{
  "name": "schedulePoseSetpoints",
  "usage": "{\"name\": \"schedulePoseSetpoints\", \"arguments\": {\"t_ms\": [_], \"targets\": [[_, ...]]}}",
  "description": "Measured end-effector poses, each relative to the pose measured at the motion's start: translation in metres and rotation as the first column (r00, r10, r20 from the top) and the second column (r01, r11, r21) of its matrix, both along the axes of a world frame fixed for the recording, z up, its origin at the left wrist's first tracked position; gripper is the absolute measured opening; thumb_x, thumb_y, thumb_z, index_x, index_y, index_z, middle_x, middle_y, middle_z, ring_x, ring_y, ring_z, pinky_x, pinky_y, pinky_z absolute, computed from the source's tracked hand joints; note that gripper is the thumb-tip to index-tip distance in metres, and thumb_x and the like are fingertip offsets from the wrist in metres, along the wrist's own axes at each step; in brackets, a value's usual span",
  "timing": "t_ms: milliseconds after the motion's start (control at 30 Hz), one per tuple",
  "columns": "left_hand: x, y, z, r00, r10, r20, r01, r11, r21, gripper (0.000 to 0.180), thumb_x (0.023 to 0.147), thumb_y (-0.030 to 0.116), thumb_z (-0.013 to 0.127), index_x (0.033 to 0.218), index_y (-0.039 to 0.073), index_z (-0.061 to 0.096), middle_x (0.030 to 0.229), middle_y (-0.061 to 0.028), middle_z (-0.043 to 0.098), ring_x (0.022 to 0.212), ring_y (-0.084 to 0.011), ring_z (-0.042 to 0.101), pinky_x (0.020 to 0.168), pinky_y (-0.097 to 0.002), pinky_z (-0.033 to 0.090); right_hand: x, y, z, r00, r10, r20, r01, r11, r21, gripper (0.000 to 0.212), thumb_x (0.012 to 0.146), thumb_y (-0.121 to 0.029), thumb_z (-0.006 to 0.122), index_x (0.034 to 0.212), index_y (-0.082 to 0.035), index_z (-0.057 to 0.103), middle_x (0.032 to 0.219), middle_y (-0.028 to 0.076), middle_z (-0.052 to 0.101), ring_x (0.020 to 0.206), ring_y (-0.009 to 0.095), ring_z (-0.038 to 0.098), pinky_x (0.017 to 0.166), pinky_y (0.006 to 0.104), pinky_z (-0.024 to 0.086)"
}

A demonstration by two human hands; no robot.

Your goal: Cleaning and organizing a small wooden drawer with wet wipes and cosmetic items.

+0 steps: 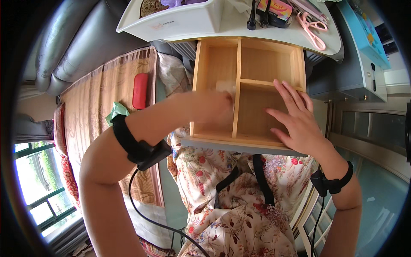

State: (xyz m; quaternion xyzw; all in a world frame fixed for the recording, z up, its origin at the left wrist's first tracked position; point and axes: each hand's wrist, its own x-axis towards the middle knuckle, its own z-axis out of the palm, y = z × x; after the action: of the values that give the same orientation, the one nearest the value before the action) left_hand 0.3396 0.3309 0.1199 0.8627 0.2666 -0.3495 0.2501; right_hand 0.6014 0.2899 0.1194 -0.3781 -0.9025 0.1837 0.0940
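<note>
A light wooden drawer (pixel 269 58) is pulled out in front of me, with a long compartment on the left and two smaller ones on the right. My left hand (pixel 216 106) is over the left compartment, smeared by motion, so its fingers do not show. A pale whitish blur (pixel 225 87) lies just beyond that hand; I cannot make out what it is. Fingers spread, my right hand (pixel 298 119) rests at the drawer's right wall, above the near right compartment, holding nothing.
Above the drawer, the white tabletop (pixel 233 25) bears a white bin (pixel 184 23), black-handled tools (pixel 258 17) and pink scissors (pixel 312 30). At left, a brown cloth-covered surface (pixel 107 81) holds a red case (pixel 140 91) and a green packet (pixel 117 112). A cable (pixel 147 220) hangs from my left wristband.
</note>
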Motion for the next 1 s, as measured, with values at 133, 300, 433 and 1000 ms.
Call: {"name": "schedulePoseSetpoints", "arguments": {"t_ms": [133,300,433,1000], "targets": [[-0.016,0.033,-0.016,0.972,0.151,0.178,-0.195,0.946,0.260,0.045,0.076,0.003,0.054,0.120,-0.004,0.048,0.130,-0.0194,0.044,0.110,-0.0320,0.053,0.087,-0.0379,0.050,-0.003,-0.001,0.003,1.000,-0.001,0.013,0.001,1.000,0.004,0.036,0.068,-0.018,0.073,0.102,-0.009,0.066,0.149,0.014,0.024,0.137,0.029,0.023,0.107,0.0454,0.020],[-0.016,0.066,-0.041,0.854,0.264,0.448,-0.450,0.807,0.382,0.046,0.076,0.005,0.056,0.122,-0.003,0.050,0.134,-0.0159,0.041,0.109,-0.0301,0.052,0.086,-0.0365,0.050,-0.004,-0.001,0.004,1.000,-0.009,0.014,0.009,1.000,-0.029,0.036,0.069,-0.018,0.072,0.103,-0.009,0.066,0.149,0.014,0.024,0.137,0.029,0.023,0.107,0.0456,0.019],[-0.009,0.075,-0.048,0.938,0.231,0.258,-0.331,0.816,0.473,0.047,0.073,0.000,0.052,0.120,-0.003,0.052,0.143,-0.0187,0.028,0.123,-0.0370,0.039,0.100,-0.0378,0.041,-0.005,0.000,0.006,1.000,-0.010,0.017,0.011,0.999,-0.033,0.036,0.069,-0.019,0.072,0.104,-0.010,0.066,0.149,0.014,0.024,0.137,0.028,0.023,0.107,0.0455,0.018],[-0.033,-0.022,-0.028,0.915,-0.009,0.402,-0.054,0.988,0.147,0.043,0.082,0.007,0.052,0.125,0.007,0.050,0.127,-0.0138,0.048,0.109,-0.0323,0.053,0.092,-0.0376,0.045,-0.006,0.000,0.006,0.999,-0.002,0.035,0.002,1.000,-0.010,0.034,0.069,-0.018,0.072,0.102,-0.009,0.067,0.150,0.012,0.023,0.138,0.027,0.022,0.107,0.0453,0.020]]}}
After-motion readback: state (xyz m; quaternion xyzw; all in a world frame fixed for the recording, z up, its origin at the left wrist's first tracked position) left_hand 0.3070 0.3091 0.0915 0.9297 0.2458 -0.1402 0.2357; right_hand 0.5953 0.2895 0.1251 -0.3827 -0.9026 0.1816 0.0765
